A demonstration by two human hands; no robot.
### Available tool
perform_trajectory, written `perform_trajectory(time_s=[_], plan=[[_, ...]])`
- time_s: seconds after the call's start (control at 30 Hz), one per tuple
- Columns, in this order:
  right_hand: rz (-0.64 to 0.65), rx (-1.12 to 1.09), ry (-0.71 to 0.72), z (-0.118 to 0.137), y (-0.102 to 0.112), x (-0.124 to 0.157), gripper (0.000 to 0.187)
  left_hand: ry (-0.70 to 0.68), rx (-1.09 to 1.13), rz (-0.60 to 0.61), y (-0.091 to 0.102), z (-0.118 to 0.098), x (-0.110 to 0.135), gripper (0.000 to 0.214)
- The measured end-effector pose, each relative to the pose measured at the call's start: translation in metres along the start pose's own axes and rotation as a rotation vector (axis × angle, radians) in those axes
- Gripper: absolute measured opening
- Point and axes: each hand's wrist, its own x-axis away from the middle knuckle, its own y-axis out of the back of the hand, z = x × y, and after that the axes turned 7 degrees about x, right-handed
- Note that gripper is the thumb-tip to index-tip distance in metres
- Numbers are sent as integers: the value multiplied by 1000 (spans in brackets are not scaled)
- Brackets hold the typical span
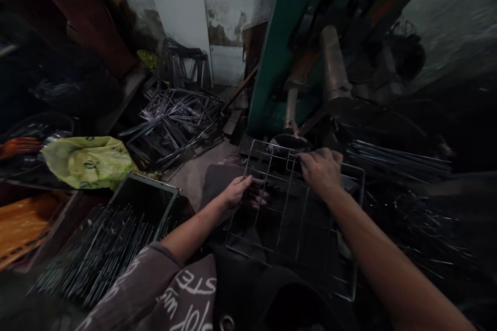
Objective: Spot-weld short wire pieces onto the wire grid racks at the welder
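Note:
A wire rack point(286, 207), a rectangular frame with several crosswise wires, is held at a slant in front of my body. My left hand point(243, 191) grips its left side wire, with thumb and fingers around the edge. Over the far edge, my right hand point(323, 169) is closed on the rack beside a small rectangular wire loop point(290, 160). The far edge lies close to the lower metal rod point(291, 108) of a green machine point(267, 72); I cannot tell whether they touch.
A green crate point(171, 201) of thin metal rods point(104, 248) stands at left. Bent wire frames point(174, 119) are heaped on the floor beyond a yellow bag point(91, 160). An orange-gloved hand point(21, 147) shows at far left. More wires point(419, 222) lie at right.

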Motion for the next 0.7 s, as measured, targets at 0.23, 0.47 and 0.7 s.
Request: perform_trajectory(time_s=[0.23, 0.47, 0.7], plan=[[37, -29, -53, 3, -5, 0, 23, -21, -6, -3, 4, 4, -1, 51], [64, -56, -58, -3, -4, 0, 24, -24, -34, 21, 1, 2, -7, 53], [62, -11, -67, -15, -7, -10, 24, -25, 13, 40, -12, -7, -19, 49]])
